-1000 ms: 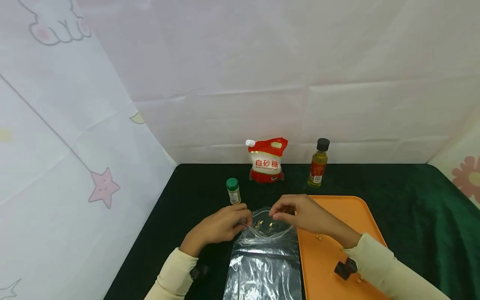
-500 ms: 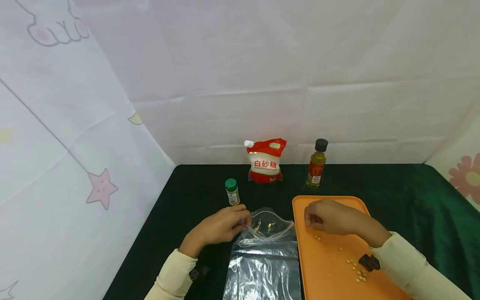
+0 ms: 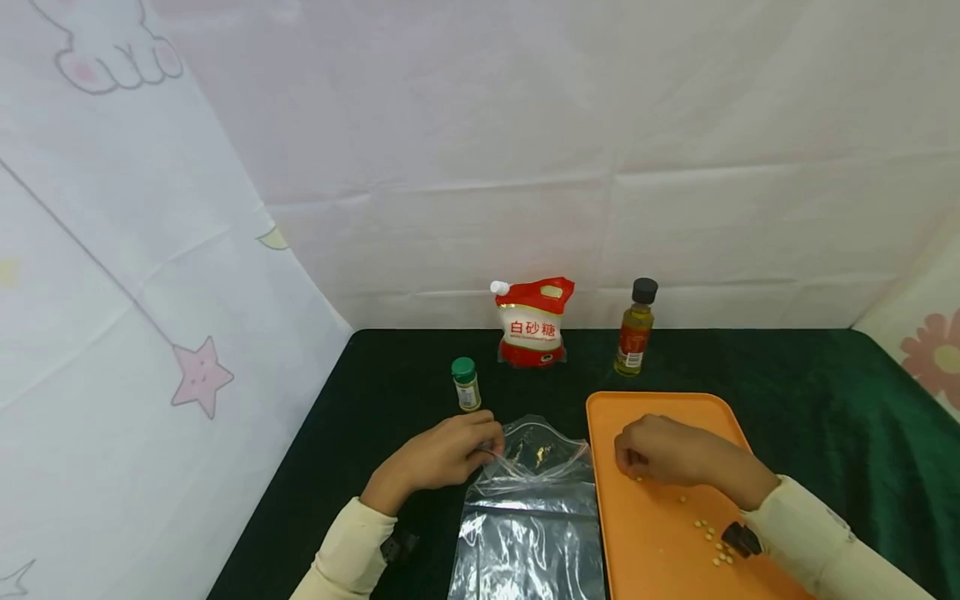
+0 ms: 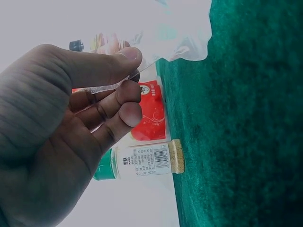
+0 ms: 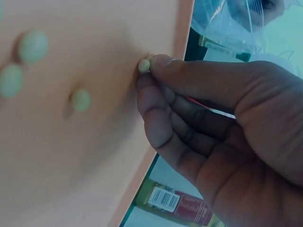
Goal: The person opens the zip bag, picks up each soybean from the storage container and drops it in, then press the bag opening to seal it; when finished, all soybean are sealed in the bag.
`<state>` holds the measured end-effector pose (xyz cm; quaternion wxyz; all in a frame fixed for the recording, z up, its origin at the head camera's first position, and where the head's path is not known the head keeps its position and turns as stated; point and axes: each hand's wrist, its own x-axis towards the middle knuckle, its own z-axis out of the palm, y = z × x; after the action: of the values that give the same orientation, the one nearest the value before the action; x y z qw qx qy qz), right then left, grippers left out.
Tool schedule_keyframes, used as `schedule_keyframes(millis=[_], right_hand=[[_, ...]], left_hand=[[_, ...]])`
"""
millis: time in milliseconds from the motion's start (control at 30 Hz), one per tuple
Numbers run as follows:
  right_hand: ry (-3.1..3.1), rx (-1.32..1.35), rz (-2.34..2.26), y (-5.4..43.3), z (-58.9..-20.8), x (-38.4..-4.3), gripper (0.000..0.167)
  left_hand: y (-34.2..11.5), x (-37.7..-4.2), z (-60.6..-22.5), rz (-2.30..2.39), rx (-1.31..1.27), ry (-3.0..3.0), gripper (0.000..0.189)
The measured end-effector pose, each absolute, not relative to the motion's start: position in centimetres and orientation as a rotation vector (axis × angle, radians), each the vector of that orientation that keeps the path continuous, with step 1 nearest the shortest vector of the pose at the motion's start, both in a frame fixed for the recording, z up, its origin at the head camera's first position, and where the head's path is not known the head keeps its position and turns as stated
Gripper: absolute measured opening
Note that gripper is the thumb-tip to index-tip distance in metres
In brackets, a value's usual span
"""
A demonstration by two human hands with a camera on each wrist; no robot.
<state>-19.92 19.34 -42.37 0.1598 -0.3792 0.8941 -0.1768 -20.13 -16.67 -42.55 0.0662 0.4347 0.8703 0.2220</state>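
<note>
My left hand (image 3: 450,450) pinches the rim of a clear zip-lock bag (image 3: 525,533) between thumb and fingers. The bag lies flat, its mouth spread apart at the far end; in the left wrist view the bag's film (image 4: 189,47) stretches away from the fingertips. Over the orange tray (image 3: 637,550), my right hand (image 3: 671,450) has its thumb and index fingertips on a small pale yellow soybean (image 5: 144,65). Other soybeans (image 5: 80,100) lie scattered on the tray, several of them near the right wrist.
A green-capped seasoning jar (image 3: 467,385) stands just beyond the left hand. Farther back are a red and white sugar pouch (image 3: 532,325) and a black-capped oil bottle (image 3: 634,329). The dark green tablecloth (image 3: 810,417) meets a white curtain (image 3: 675,167) behind.
My right hand has left the bag's mouth, moved right over the tray and lowered to a soybean there. The left hand stays at the bag's rim.
</note>
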Motion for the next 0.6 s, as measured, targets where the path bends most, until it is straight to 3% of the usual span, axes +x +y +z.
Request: schedule_keyframes(millis=[300, 467, 600], right_hand=[[2.586, -1.186, -0.554, 19.4, -42.5, -19.8, 0.021], [2.548, -0.954, -1.057, 20.7, -42.7, -21.3, 0.003], [2.358, -0.719, -1.503, 21.6, -43.0, -22.1, 0.022]], left_hand=[[-16.6, -20.3, -42.2, 0.647, 1.323, 2.641, 0.015], [-16.5, -20.1, -42.2, 0.658, 1.305, 2.626, 0.015], [-16.5, -19.9, -42.2, 0.663, 1.296, 2.619, 0.014]])
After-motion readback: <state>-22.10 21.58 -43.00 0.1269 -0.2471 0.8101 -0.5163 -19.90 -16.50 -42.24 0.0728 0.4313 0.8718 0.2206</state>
